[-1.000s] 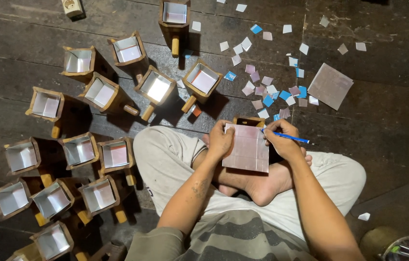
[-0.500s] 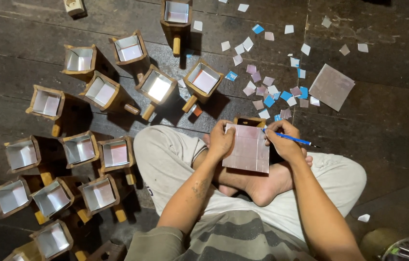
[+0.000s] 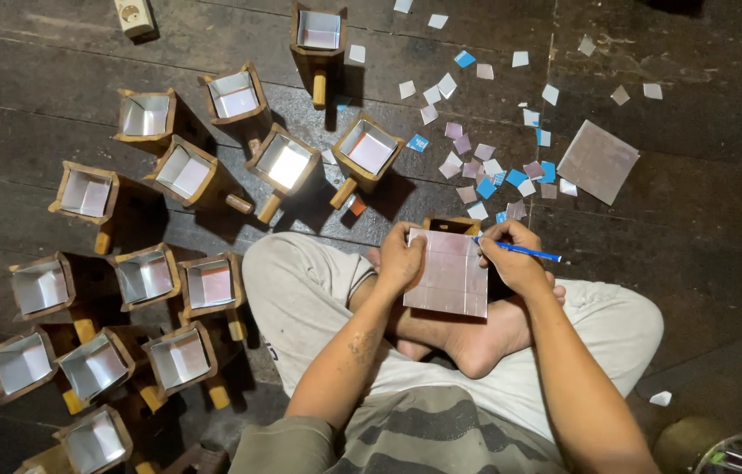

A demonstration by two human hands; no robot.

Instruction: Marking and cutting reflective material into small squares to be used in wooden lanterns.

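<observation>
Dozen-odd foil-lined wooden boxes [image 3: 186,172] crowd the dark plank floor [image 3: 704,254]. Silvery sheet [image 3: 447,273] rests on the lap box, left hand [image 3: 400,259] clamping its edge steady while right hand [image 3: 516,257] pinches a blue pen [image 3: 522,251], marking it.

I count fourteen open wooden boxes with stub handles [image 3: 286,163] on the floor to my left, plus one more [image 3: 451,225] under the sheet. There are two large pinkish sheets [image 3: 447,273], one blue pen [image 3: 520,251], and one white socket block [image 3: 135,15]. The small paper squares [image 3: 485,151] number roughly thirty.
</observation>
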